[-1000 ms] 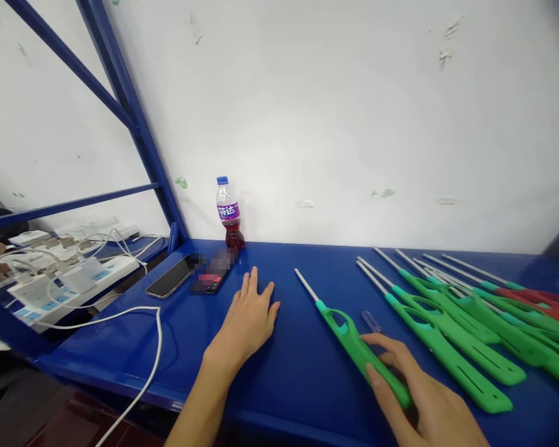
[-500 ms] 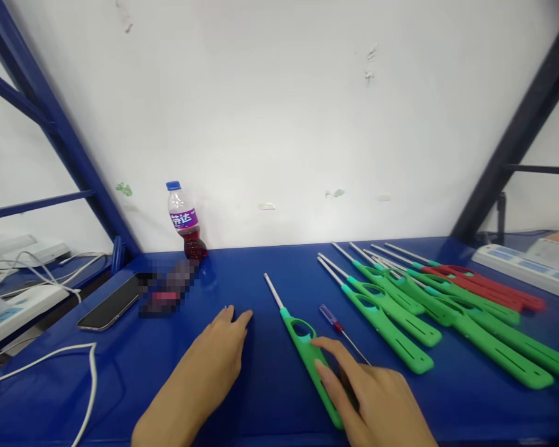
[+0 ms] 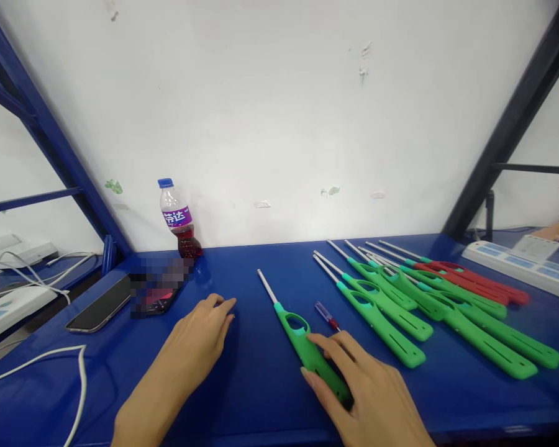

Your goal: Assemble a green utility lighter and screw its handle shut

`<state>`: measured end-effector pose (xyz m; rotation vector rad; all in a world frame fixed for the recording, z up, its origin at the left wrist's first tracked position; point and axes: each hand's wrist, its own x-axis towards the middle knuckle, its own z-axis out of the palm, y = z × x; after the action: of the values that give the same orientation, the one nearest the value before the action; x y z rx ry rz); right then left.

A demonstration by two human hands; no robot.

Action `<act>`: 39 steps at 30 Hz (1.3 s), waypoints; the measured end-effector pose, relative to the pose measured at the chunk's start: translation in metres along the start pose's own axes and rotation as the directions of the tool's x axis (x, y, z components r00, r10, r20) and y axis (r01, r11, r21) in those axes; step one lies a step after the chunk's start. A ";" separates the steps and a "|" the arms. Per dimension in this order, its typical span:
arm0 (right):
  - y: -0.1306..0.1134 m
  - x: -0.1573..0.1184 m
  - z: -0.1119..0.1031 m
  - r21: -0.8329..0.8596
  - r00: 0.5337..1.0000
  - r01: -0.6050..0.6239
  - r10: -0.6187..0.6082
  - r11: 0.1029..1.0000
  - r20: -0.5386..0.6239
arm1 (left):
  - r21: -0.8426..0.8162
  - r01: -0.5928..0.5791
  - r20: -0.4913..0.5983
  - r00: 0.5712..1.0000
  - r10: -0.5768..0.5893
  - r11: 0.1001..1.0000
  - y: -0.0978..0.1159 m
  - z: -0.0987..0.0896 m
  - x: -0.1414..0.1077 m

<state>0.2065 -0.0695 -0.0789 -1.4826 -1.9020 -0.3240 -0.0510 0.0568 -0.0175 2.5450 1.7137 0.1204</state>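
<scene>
Two hands are on the blue surface (image 3: 261,397), and the single green lighter (image 3: 307,351) lying between them is my reference for everything else. My right hand (image 3: 368,397) lies over its handle end, fingers loosely curved across the top and thumb against the near edge. The palm hides whether they wrap underneath, so I cannot tell if this is a real grip. My left hand (image 3: 198,338) rests to the left of the lighter, palm down, fingers relaxed and spread, holding nothing.

I judge this to be the moment of taking hold: contact is made, but the lighter lies flat. Lifting it would call for getting fingertips under the slim handle, which sits flush on a smooth, glossy painted top with little to hook.

The lighter is moulded plastic, matte, with an oval finger ring, a teal collar and a thin bare metal tube pointing away towards the white wall. Just right of it, beside my fingers, is a small screwdriver (image 3: 325,313) with a clear blue-and-red handle. Further right lie a fan of matching green lighters (image 3: 400,310) and two red lighters (image 3: 475,282), nozzles overlapping. Far left of it, near the wall, stands a clear plastic bottle (image 3: 177,217) with dark drink at the bottom. Nearer me from there lies a dark glossy phone (image 3: 100,304).
</scene>
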 end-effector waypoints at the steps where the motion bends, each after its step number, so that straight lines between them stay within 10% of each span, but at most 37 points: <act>1: 0.000 0.000 0.000 0.008 1.000 -0.002 0.002 1.000 0.013 | 0.003 0.004 0.005 1.000 -0.004 1.000 -0.001 0.002 0.003; 23: -0.001 -0.002 -0.001 0.051 0.994 -0.019 0.013 0.999 0.109 | -0.103 0.014 -0.060 0.998 -0.020 0.995 -0.061 -0.005 0.007; 39: 0.015 -0.004 -0.008 0.031 0.987 -0.163 0.163 0.986 0.006 | 0.056 -0.028 0.033 0.999 0.026 0.998 -0.028 0.014 0.013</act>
<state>0.2239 -0.0721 -0.0791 -1.6063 -1.7664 -0.2157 -0.0704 0.0787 -0.0337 2.5956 1.6951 0.0320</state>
